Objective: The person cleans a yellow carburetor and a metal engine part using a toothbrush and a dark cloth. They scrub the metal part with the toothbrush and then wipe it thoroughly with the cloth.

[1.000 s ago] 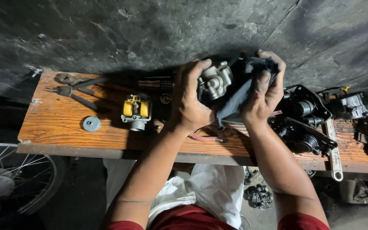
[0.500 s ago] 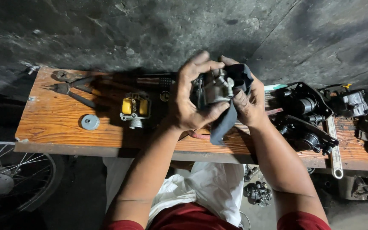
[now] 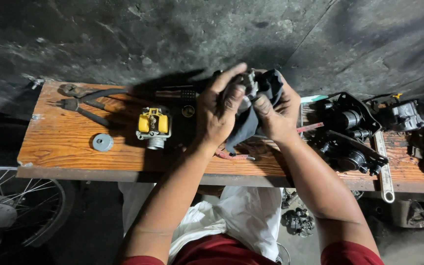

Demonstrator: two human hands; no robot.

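Both hands are raised above a wooden bench [image 3: 65, 142]. My left hand [image 3: 220, 114] grips a small grey metal engine part [image 3: 249, 84], mostly hidden by the fingers. My right hand [image 3: 277, 115] holds a dark cloth [image 3: 251, 122] wrapped around that part, and the cloth hangs down between the hands. A metal part with two yellow floats [image 3: 153, 126] lies on the bench just left of my left hand.
Pliers [image 3: 82, 105] and a round metal washer [image 3: 103, 142] lie at the bench's left end. Black engine parts [image 3: 347, 132] and a wrench [image 3: 384, 167] crowd the right end. A spoked wheel [image 3: 11, 211] stands at the lower left. A dark wall rises behind.
Both hands drew closer together around the part and shifted slightly left. The cloth now covers more of the metal part, which showed more plainly a second ago.
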